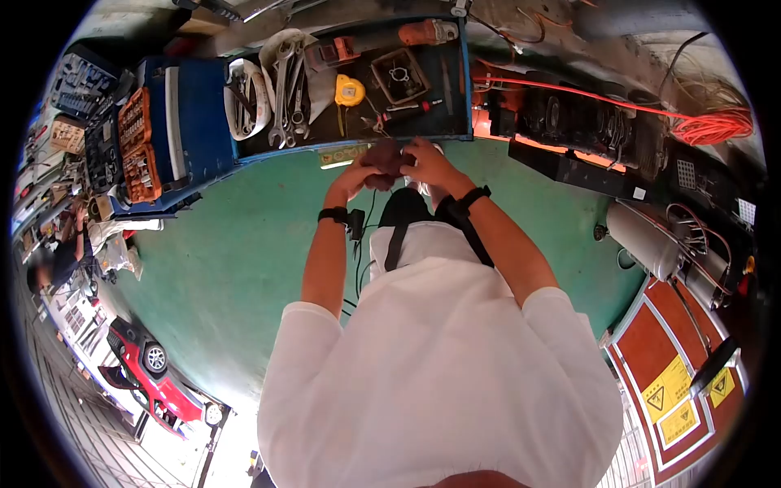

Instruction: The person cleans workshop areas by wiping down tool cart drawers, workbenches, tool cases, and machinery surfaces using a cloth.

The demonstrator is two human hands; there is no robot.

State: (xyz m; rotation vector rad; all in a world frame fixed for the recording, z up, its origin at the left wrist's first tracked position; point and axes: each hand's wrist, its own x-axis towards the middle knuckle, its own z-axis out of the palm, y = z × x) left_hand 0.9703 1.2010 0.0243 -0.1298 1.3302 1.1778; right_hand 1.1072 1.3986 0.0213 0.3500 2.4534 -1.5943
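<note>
Both hands meet in front of my waist, near the front edge of a blue-framed workbench tray [358,148]. Between them is a dark reddish-brown bundle [386,158] that looks like a crumpled cloth. My left hand [353,177] grips its left side with bent fingers. On the other side, my right hand [428,164] pinches the bundle's upper right edge. Just beyond the hands, the tray carries a yellow tape measure [350,91], several metal wrenches [286,93], a red-and-black screwdriver [413,106] and a square frame-like box [400,75]. An orange power tool [426,32] lies at the back.
Orange socket cases [140,146] stand on the blue cabinet at left. At right are a black toolbox [569,171], coiled orange hose [712,126] and a grey tank [641,240]. Another person [58,264] is at far left, a red car [159,378] lower down. Green floor surrounds me.
</note>
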